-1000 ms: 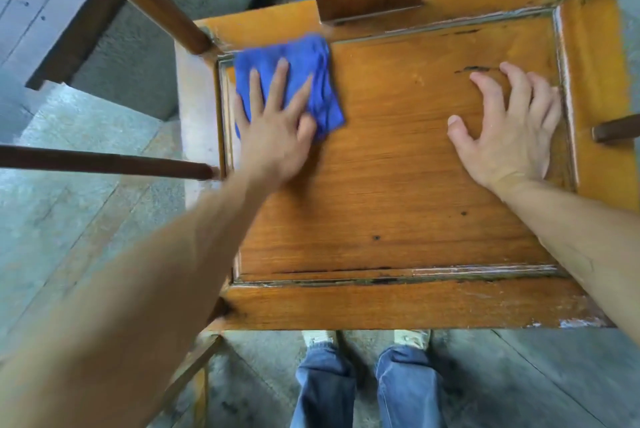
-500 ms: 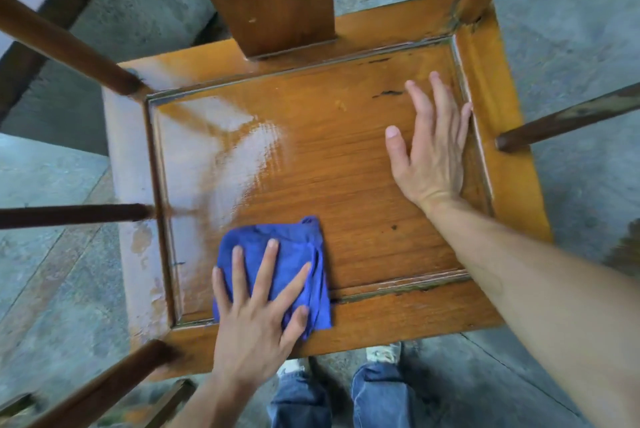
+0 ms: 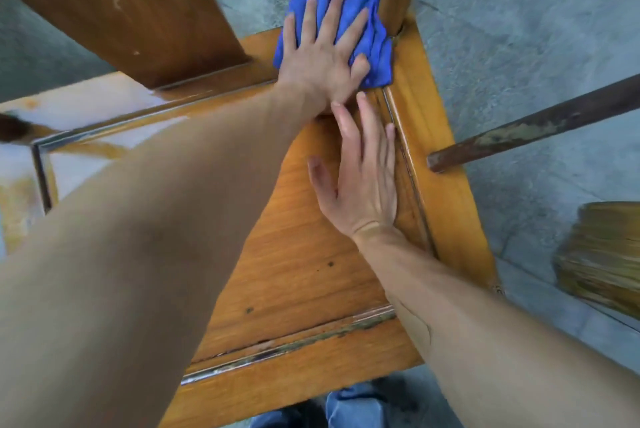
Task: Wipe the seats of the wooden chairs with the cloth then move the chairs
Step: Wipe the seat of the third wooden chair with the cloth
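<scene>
Head view: the left hand (image 3: 322,56) presses flat, fingers spread, on the soft crumpled blue cloth (image 3: 375,43) at the orange wooden chair seat (image 3: 294,254)'s far right corner; the right hand (image 3: 363,181) rests flat alongside; the chair looks rigid and heavy, best lifted by its frame.
</scene>
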